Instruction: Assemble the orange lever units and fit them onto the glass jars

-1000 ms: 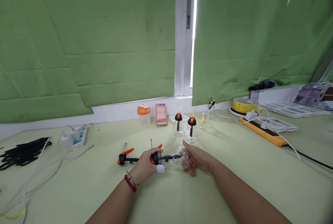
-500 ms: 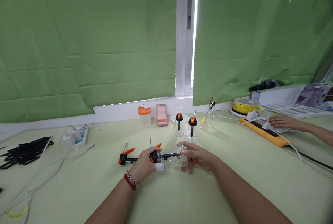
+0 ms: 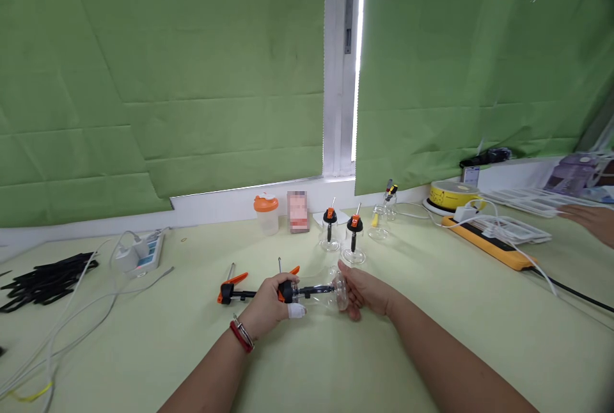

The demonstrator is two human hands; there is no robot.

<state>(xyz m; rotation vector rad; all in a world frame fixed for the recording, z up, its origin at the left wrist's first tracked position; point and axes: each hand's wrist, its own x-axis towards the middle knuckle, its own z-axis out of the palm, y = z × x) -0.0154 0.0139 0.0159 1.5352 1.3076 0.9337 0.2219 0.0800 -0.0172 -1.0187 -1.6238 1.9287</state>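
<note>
A clear glass bottle [image 3: 322,298] lies on its side just above or on the table; I cannot tell which. In its neck is a black dispenser top [image 3: 286,290] with an orange lever, and a black rod runs inside the glass. My left hand [image 3: 267,301], with a white wrap on the thumb, is closed round the top and neck. At the wide base end, my right hand [image 3: 367,291] grips the rim, thumb above and fingers curled below. A second black-and-orange dispenser top [image 3: 227,293] lies left of my left hand, its rod partly hidden behind that hand.
Two glass bottles with dispenser tops [image 3: 329,216] [image 3: 354,224] stand beyond my hands. An orange-lidded cup [image 3: 267,215] is at the back. Left are black straps [image 3: 48,279] and a power strip [image 3: 151,253]; right, an orange power strip [image 3: 489,243] and another person's hand [image 3: 590,218].
My right hand has shifted slightly, its thumb now at the base's edge and its fingers more curled. The bottle has moved a little to the right. The other person's hand has drawn back rightward.
</note>
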